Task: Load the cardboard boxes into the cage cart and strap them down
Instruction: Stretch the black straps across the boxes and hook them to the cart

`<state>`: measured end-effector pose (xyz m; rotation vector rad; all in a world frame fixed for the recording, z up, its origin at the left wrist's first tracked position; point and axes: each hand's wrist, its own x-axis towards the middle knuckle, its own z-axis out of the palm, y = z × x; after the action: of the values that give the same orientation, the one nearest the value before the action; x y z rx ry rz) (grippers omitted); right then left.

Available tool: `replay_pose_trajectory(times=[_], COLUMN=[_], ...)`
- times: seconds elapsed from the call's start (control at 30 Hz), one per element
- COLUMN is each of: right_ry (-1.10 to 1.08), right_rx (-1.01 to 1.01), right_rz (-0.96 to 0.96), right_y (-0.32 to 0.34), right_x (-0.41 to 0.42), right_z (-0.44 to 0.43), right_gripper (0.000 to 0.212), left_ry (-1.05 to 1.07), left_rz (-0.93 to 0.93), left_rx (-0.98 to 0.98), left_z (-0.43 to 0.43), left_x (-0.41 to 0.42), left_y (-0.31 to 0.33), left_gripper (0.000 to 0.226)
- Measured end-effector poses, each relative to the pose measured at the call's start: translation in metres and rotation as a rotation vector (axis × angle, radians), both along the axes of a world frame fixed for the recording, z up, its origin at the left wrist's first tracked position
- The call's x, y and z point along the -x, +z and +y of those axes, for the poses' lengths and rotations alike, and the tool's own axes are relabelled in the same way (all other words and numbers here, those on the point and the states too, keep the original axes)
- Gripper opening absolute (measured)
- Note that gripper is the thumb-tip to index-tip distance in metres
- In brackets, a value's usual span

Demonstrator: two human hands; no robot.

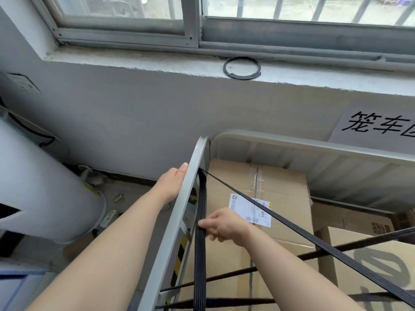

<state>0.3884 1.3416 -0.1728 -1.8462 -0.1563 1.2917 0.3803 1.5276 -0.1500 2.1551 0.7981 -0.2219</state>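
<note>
The right hand (pixel 224 225) pinches the black strap (pixel 200 254) between curled fingertips (pixel 203 223); the remaining fingers are folded loosely under the palm. Above those fingertips the strap runs straight up to the top of the cage cart (pixel 292 144), where it meets the grey side rail (pixel 177 221); below them it drops out of the bottom of the view. From the same upper point a second run of strap (pixel 292 227) slants away to the right of the fingers, crossing over the cardboard boxes (pixel 258 182) inside the cart, and two more dark bands cross lower down, beneath the right wrist. Just beyond the right knuckles a white shipping label (pixel 249 209) is stuck on the tallest box; further right sits a box with heavy black marker strokes (pixel 370 265). The left hand (pixel 173 185) lies against the outer face of the side rail, its thumb (pixel 183 168) straight along the rail's edge; its other fingers are hidden behind the metal, so whether they wrap the rail cannot be told. Well above both hands a black ring (pixel 242 68) rests on the window sill, and a paper sign (pixel 379 124) hangs on the wall.
</note>
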Motion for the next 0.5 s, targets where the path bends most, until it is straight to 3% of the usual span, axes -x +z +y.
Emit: replay_pose_trajectory(times=[0.1,0.17,0.33,0.5], right_ry=[-0.574,-0.707,-0.465,-0.283], right_rx=[-0.374,-0.395,-0.187,-0.072], right_rz=[0.219,0.160,0.013,-0.309], right_y=[0.027,0.046,0.058,0.033], right_x=[-0.029,-0.058,-0.065,-0.067], right_z=[0.011,0.014,-0.001,-0.008], right_gripper=[0.014,0.018,0.029,0.024], left_ry=[-0.035,-0.031,-0.009,-0.052], left_rz=[0.011,0.033,0.055,0.053], left_rx=[-0.025,-0.024,-0.036,-0.103], left_z=[0.000,0.001,0.002,0.004], left_x=[0.001,0.001,0.000,-0.005], left_y=[-0.001,-0.005,-0.009,-0.004], left_gripper=[0.051,0.057,0.069,0.058])
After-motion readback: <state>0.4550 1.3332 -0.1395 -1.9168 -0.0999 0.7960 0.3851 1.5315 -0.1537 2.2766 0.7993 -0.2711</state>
